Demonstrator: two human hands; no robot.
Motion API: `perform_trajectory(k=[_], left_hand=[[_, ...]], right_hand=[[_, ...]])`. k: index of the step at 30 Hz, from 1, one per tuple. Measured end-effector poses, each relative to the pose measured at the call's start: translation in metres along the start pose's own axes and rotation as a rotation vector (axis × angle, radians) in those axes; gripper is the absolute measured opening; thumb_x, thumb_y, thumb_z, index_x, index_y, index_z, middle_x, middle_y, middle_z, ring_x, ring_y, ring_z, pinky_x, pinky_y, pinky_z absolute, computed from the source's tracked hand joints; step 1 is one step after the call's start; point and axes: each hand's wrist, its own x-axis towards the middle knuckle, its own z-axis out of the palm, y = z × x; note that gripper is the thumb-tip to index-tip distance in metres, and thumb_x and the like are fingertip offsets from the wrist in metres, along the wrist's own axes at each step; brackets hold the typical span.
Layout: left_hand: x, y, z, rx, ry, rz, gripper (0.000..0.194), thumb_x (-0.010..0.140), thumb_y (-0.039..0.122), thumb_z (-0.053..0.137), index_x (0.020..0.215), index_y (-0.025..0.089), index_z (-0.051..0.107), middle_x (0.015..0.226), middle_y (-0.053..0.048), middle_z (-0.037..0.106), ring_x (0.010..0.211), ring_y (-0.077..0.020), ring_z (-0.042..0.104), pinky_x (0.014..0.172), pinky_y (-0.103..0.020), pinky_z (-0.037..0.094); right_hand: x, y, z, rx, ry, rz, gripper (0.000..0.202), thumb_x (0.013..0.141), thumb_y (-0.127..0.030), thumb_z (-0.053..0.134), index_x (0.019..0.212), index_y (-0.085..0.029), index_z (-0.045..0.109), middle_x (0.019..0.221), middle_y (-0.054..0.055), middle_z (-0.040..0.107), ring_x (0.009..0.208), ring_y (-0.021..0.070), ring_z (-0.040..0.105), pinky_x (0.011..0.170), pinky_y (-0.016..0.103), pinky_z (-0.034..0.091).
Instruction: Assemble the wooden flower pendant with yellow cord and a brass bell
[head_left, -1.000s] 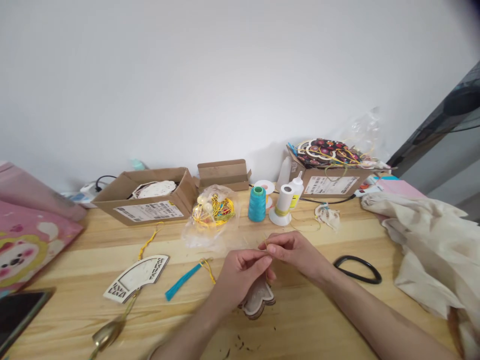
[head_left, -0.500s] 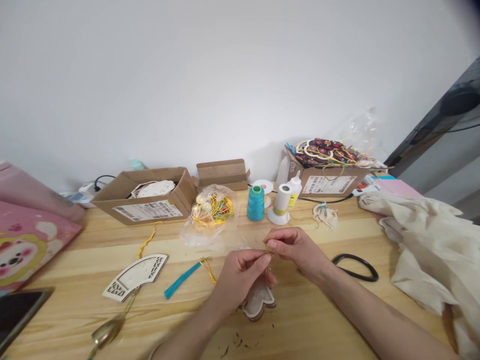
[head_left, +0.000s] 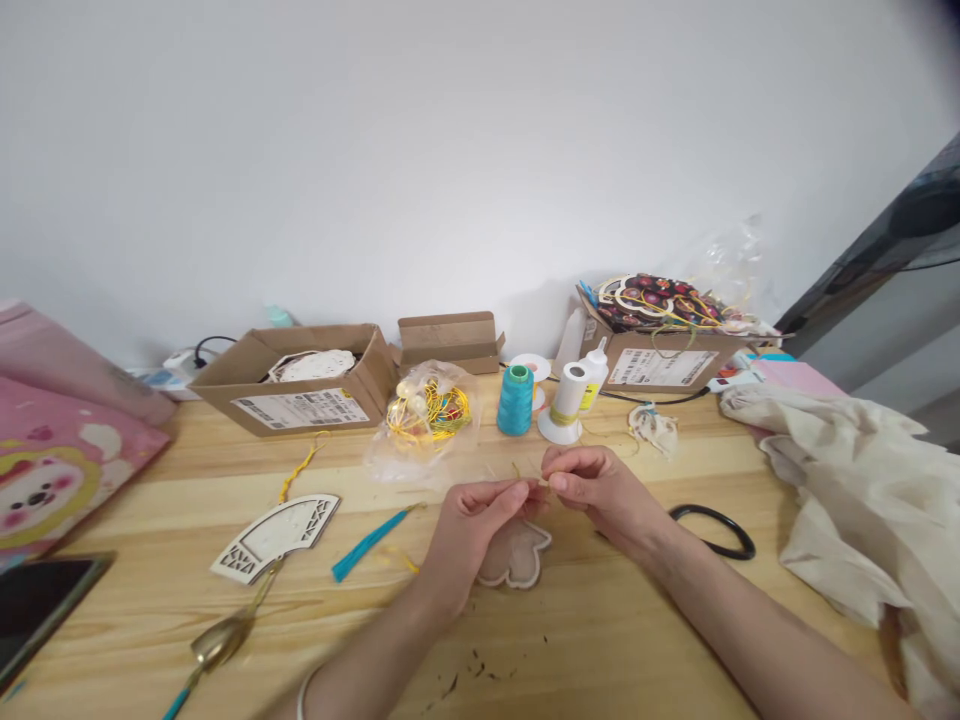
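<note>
My left hand (head_left: 480, 525) pinches a thin yellowish cord (head_left: 545, 484) between thumb and forefinger. Close beside it, my right hand (head_left: 589, 485) has its fingertips closed on the same cord. Below the left hand shows a flat wooden frame (head_left: 517, 560) with a scalloped edge and a pale, see-through middle; the hand hides its upper part. Left of my hands lies a blue tassel (head_left: 371, 543) with yellow cord at its top. Farther left rests a fan-shaped wooden piece (head_left: 277, 537) with cut-out corners and a yellow cord.
Along the wall stand a cardboard box (head_left: 300, 407), a bag of yellow cords (head_left: 429, 410), a teal thread spool (head_left: 515, 400), a white spool (head_left: 564, 405), a glue bottle (head_left: 595, 375) and a fuller box (head_left: 660, 365). A black ring (head_left: 712, 530) and cream cloth (head_left: 862, 500) lie right.
My hands have shifted slightly, with the cord still between them. The scalloped frame now hangs or lies flatter and a bit higher in view. The camera view has moved a little.
</note>
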Motion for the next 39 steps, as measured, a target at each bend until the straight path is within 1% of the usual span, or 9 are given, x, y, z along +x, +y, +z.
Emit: perform_trajectory(k=[2,4,8,10,13,17,22,32,39], left_hand=[[0.001,0.000,-0.001,-0.032,0.009,0.047,0.024,0.071,0.032,0.063,0.084,0.014,0.070,0.085,-0.008,0.070,0.085,-0.0202,0.062,0.081,-0.031,0.046],[0.001,0.002,0.000,0.020,0.033,0.086,0.025,0.071,0.032,0.063,0.087,0.014,0.070,0.085,-0.008,0.070,0.088,-0.0213,0.062,0.084,-0.033,0.045],[-0.004,0.008,0.007,0.208,0.048,0.136,0.030,0.070,0.035,0.062,0.089,0.014,0.070,0.082,-0.007,0.071,0.084,-0.0228,0.062,0.080,-0.035,0.046],[-0.005,0.009,0.009,0.249,0.032,0.150,0.028,0.072,0.035,0.060,0.087,0.014,0.071,0.079,-0.006,0.070,0.082,-0.0223,0.061,0.078,-0.033,0.046],[-0.005,0.008,0.010,0.288,-0.004,0.148,0.027,0.075,0.034,0.057,0.081,0.013,0.072,0.076,-0.006,0.070,0.077,-0.0198,0.061,0.074,-0.029,0.046],[-0.003,0.006,0.007,0.345,-0.027,0.136,0.028,0.076,0.035,0.055,0.070,0.012,0.070,0.068,-0.005,0.067,0.065,-0.0143,0.057,0.063,-0.023,0.043],[-0.003,0.004,0.006,0.390,-0.043,0.144,0.030,0.077,0.035,0.054,0.059,0.012,0.064,0.059,-0.001,0.060,0.057,-0.0092,0.049,0.056,-0.019,0.037],[-0.001,0.004,0.003,0.428,-0.045,0.134,0.033,0.076,0.036,0.053,0.053,0.012,0.059,0.054,0.000,0.054,0.054,-0.0092,0.044,0.054,-0.021,0.033],[0.000,0.001,0.001,0.486,-0.093,0.166,0.032,0.077,0.035,0.052,0.054,0.013,0.059,0.054,0.000,0.053,0.055,-0.0099,0.045,0.055,-0.022,0.033]], right_hand=[[-0.001,-0.002,0.001,-0.018,-0.009,-0.044,0.007,0.059,-0.025,0.074,0.061,-0.020,0.069,0.064,-0.002,0.056,0.055,0.0066,0.045,0.053,0.022,0.037],[-0.001,-0.003,0.003,-0.084,-0.012,-0.092,0.006,0.059,-0.024,0.074,0.062,-0.021,0.069,0.065,-0.001,0.056,0.059,0.0082,0.049,0.057,0.023,0.040],[-0.003,-0.002,0.008,-0.275,0.090,-0.232,0.008,0.058,-0.023,0.074,0.064,-0.021,0.071,0.065,0.000,0.055,0.058,0.0092,0.049,0.053,0.023,0.042],[-0.003,-0.001,0.009,-0.310,0.147,-0.263,0.009,0.057,-0.024,0.074,0.065,-0.021,0.071,0.067,0.001,0.055,0.056,0.0092,0.049,0.049,0.023,0.042],[-0.003,0.000,0.010,-0.284,0.149,-0.251,0.008,0.058,-0.024,0.074,0.065,-0.021,0.071,0.068,0.001,0.055,0.055,0.0092,0.051,0.048,0.023,0.042],[-0.002,-0.001,0.009,-0.256,0.151,-0.228,0.006,0.059,-0.019,0.073,0.064,-0.022,0.072,0.065,0.000,0.057,0.059,0.0087,0.053,0.055,0.022,0.044],[-0.003,-0.001,0.008,-0.211,0.098,-0.169,0.006,0.060,-0.018,0.072,0.064,-0.022,0.071,0.064,-0.002,0.057,0.060,0.0076,0.053,0.057,0.021,0.043],[0.000,-0.002,0.006,-0.246,0.057,-0.126,0.009,0.058,-0.020,0.073,0.067,-0.021,0.072,0.067,-0.001,0.058,0.062,0.0086,0.052,0.058,0.023,0.041],[-0.002,-0.002,0.007,-0.252,0.045,-0.107,0.009,0.059,-0.020,0.072,0.068,-0.022,0.072,0.067,-0.001,0.058,0.061,0.0083,0.053,0.058,0.023,0.042]])
